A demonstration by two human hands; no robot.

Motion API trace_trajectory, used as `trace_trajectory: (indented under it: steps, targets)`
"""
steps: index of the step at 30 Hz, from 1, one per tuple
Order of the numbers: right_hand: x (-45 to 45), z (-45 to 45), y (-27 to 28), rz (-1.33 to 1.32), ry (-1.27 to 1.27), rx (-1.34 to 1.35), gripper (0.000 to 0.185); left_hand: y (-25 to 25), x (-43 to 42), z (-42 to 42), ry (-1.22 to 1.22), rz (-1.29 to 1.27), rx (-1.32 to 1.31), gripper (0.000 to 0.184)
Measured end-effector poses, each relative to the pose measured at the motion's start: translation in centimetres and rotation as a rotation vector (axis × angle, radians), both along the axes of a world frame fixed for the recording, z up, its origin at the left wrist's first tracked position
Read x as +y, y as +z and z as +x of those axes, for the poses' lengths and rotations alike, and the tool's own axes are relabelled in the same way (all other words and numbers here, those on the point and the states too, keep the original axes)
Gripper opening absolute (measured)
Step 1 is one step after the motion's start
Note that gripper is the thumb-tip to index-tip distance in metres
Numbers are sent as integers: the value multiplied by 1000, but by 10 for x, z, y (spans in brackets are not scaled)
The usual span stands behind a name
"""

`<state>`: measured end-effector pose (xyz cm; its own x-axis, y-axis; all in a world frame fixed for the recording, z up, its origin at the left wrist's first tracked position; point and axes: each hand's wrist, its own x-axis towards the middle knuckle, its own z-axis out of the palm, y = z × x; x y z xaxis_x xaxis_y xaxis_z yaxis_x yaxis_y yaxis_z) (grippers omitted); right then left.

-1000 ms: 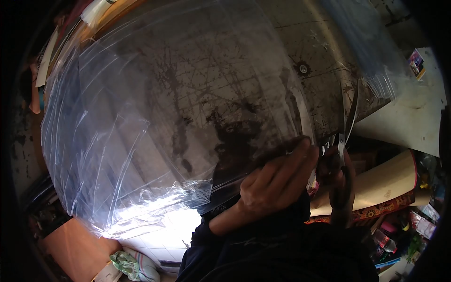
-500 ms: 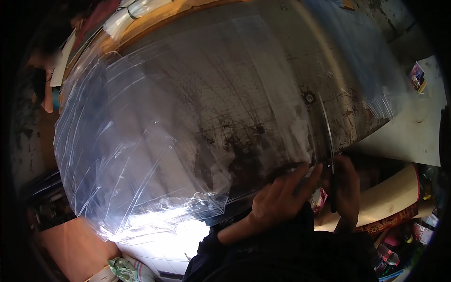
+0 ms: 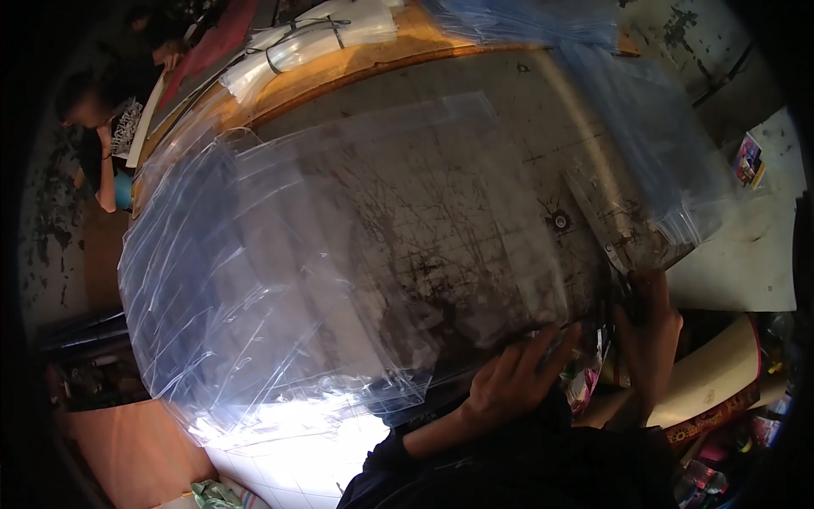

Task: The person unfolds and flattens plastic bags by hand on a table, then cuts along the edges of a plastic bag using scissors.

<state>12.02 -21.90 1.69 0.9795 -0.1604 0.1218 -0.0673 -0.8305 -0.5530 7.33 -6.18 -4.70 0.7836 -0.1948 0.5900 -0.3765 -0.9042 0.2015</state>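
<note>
A large sheet of clear plastic lies over the dark, scratched tabletop, with more layers of creased clear plastic at its left. At the front edge, my left hand has its fingers bent over the sheet's near right corner, gripping it; the thumb is hard to make out. To its right, my right hand is closed round the dark handles of a pair of scissors. The blades point away from me, up and left, just right of the sheet. My fingers partly hide the handles.
Stacked clear plastic bags lie along the right side. A tied plastic bundle rests on the orange far edge. Another person sits at far left. Rolled yellowish material and clutter are at lower right; a bright patch glares below the sheet.
The scissors have swung leftward at the tip and lie further from me, and my right hand has shifted right. My left hand stays at the sheet's corner. The view has tilted slightly upward.
</note>
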Motion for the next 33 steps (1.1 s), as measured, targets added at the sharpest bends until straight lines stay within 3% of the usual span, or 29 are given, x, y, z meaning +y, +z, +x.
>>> trace_trajectory:
  steps: [6,8,12,14,21,26,28,30,31,33]
  targets:
    - [8,20,-4,-255,149,-248,35,4,3,-1,-20,32,18,38]
    - [13,17,-3,-334,164,-279,30,-3,-1,1,-34,-89,-2,30]
    - [23,-2,1,-162,144,-321,20,-5,0,-1,-55,-177,-23,18]
    - [25,-17,4,247,151,141,27,-7,0,-2,-69,-230,1,17]
    - [30,-22,5,358,58,221,29,9,4,-2,-193,-401,69,16]
    - [19,-9,7,724,-9,422,26,38,9,2,-276,-466,216,15]
    - [17,-2,12,715,4,415,24,41,14,5,-292,-377,274,23]
    - [7,5,10,907,-13,435,23,49,22,9,-490,-406,355,35]
    - [3,9,8,913,112,307,21,56,29,7,-499,-359,417,47]
    - [9,22,20,921,62,302,22,81,50,5,-358,-291,426,49]
